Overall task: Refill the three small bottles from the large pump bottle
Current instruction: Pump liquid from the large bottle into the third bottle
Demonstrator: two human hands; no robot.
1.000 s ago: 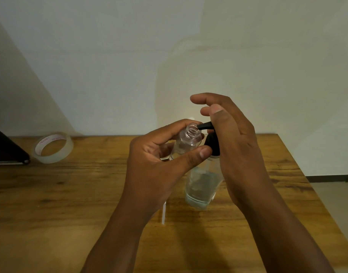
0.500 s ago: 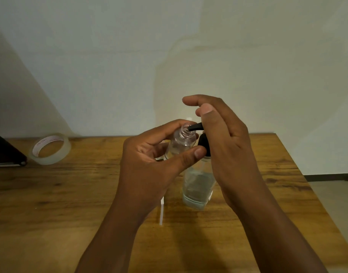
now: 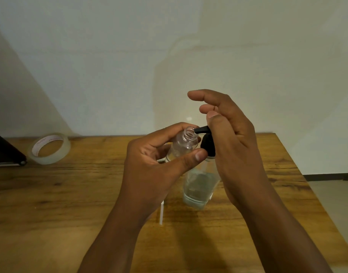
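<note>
My left hand [image 3: 155,162] grips a small clear bottle [image 3: 184,145], uncapped and tilted, its open mouth right under the black pump spout. The large pump bottle [image 3: 198,186] stands on the wooden table [image 3: 70,194], clear with liquid in its lower part and a black pump head [image 3: 206,138]. My right hand [image 3: 234,138] sits over the pump head, thumb pressing on its top, fingers stretched out above. Other small bottles are hidden or out of view.
A roll of clear tape [image 3: 50,148] lies at the table's back left, beside a dark flat object [image 3: 5,152] at the left edge. A thin white strip [image 3: 161,212] lies on the table below my left hand. The table's right edge drops to the floor.
Both hands and the bottles stay together; the view shifted slightly. My right fingers have lifted a little higher above the pump head.
</note>
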